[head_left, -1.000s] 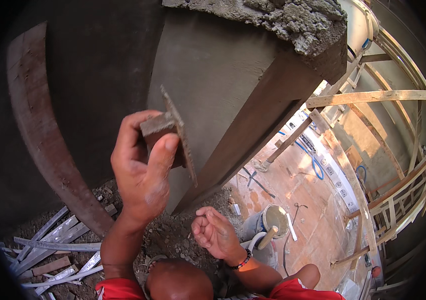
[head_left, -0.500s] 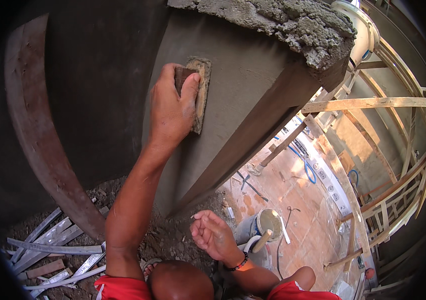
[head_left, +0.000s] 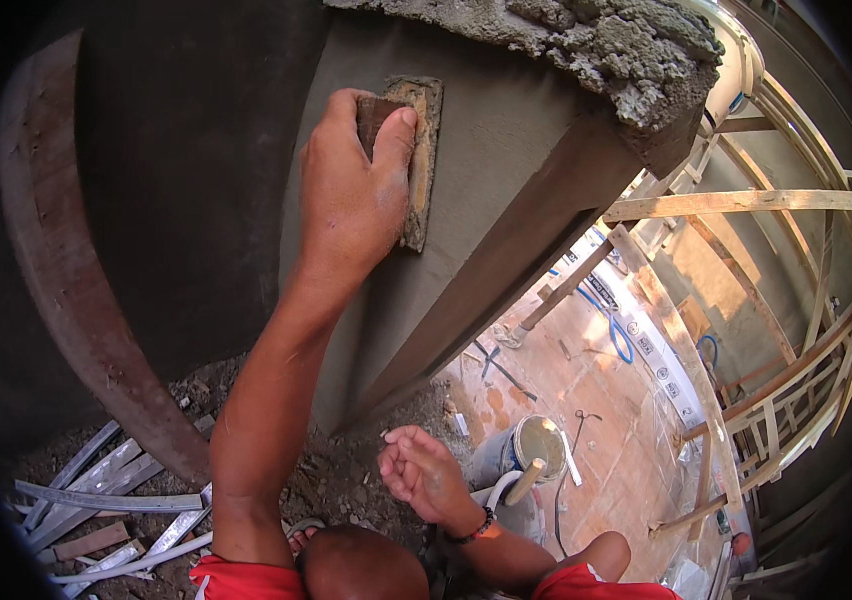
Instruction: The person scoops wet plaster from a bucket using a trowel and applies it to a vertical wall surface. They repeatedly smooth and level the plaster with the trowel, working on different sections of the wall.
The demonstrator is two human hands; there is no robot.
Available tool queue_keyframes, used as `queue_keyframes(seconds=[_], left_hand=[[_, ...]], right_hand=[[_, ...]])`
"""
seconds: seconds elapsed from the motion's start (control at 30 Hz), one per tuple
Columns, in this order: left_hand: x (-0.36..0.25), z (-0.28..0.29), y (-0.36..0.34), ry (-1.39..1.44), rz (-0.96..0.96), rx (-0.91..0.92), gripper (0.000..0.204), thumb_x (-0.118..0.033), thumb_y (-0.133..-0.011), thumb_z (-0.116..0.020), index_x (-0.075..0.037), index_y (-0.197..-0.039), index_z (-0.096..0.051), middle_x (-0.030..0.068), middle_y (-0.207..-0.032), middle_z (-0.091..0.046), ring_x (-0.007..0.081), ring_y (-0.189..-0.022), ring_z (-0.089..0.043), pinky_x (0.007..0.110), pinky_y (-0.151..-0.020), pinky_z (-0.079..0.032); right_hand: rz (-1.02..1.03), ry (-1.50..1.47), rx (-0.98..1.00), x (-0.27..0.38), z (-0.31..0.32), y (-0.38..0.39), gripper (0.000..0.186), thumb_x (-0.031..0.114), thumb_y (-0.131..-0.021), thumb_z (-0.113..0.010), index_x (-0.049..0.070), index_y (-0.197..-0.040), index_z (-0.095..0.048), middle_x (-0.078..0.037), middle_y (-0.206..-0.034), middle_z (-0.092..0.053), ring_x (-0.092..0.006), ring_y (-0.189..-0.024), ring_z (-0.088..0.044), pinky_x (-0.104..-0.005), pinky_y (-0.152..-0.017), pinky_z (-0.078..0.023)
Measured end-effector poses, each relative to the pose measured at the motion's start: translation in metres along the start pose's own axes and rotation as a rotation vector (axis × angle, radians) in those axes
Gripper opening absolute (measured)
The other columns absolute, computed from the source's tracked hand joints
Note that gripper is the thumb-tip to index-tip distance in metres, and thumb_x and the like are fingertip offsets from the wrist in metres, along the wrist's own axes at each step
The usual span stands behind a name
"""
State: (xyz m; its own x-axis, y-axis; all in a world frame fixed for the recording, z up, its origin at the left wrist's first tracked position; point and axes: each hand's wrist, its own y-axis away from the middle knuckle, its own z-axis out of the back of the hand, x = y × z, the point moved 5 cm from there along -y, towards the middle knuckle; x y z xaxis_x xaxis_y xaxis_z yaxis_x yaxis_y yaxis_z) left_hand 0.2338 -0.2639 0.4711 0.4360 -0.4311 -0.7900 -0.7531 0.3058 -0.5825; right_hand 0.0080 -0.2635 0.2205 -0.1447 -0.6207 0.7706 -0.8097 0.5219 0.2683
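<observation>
My left hand (head_left: 351, 200) is closed round the wooden grip of a small float (head_left: 420, 165), a flat board crusted with mortar. The float lies upright against the damp grey plaster face (head_left: 491, 130) of a column-like block. Along the block's top edge runs a thick, rough ridge of mortar (head_left: 586, 50). Low down, beside the foot of the block, my right hand (head_left: 426, 470) hangs in the air with its fingers curled in. A tiny pale bit shows at its fingertips, too small to name. A dark beaded bracelet (head_left: 476, 527) circles that wrist.
A mortar-smeared bucket (head_left: 541, 440) and a wooden handle (head_left: 524, 482) stand right of my right hand. A curved board (head_left: 71, 260) leans at left above scattered metal strips (head_left: 111, 495). Wooden framing (head_left: 746, 207) and a white bucket (head_left: 731, 60) are at right.
My left hand has slid the float upward and slightly right over the plaster. The right hand has stayed nearly where it was.
</observation>
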Motion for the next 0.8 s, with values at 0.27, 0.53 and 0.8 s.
queue_keyframes(seconds=[0.27, 0.53, 0.8], left_hand=[[-0.042, -0.015, 0.036, -0.068, -0.549, -0.011, 0.022, -0.017, -0.093, -0.067, 0.002, -0.102, -0.060, 0.0114, -0.081, -0.067, 0.0109, -0.073, -0.061, 0.028, -0.066, -0.049], [0.002, 0.000, -0.005, -0.009, -0.198, -0.014, 0.025, -0.020, -0.093, -0.066, 0.003, -0.101, -0.060, 0.0103, -0.080, -0.067, 0.0119, -0.074, -0.061, 0.030, -0.068, -0.049], [-0.012, -0.012, 0.039, -0.041, -0.493, 0.098, 0.024, -0.017, -0.095, -0.063, 0.002, -0.107, -0.058, 0.0138, -0.084, -0.067, 0.0164, -0.075, -0.062, 0.032, -0.071, -0.050]], right_hand=[[0.011, 0.003, -0.022, -0.002, 0.007, 0.001, 0.015, 0.020, -0.102, -0.052, 0.009, -0.112, -0.056, -0.008, -0.084, -0.061, -0.0107, -0.059, -0.052, -0.0204, -0.047, -0.037], [0.003, 0.021, -0.016, -0.004, 0.006, 0.007, 0.013, 0.016, -0.102, -0.052, 0.009, -0.113, -0.056, -0.008, -0.084, -0.061, -0.0105, -0.060, -0.051, -0.0208, -0.048, -0.036], [-0.009, 0.083, -0.095, -0.009, 0.012, 0.007, 0.013, 0.016, -0.101, -0.054, 0.008, -0.112, -0.057, -0.009, -0.083, -0.063, -0.0126, -0.059, -0.051, -0.0222, -0.048, -0.037]])
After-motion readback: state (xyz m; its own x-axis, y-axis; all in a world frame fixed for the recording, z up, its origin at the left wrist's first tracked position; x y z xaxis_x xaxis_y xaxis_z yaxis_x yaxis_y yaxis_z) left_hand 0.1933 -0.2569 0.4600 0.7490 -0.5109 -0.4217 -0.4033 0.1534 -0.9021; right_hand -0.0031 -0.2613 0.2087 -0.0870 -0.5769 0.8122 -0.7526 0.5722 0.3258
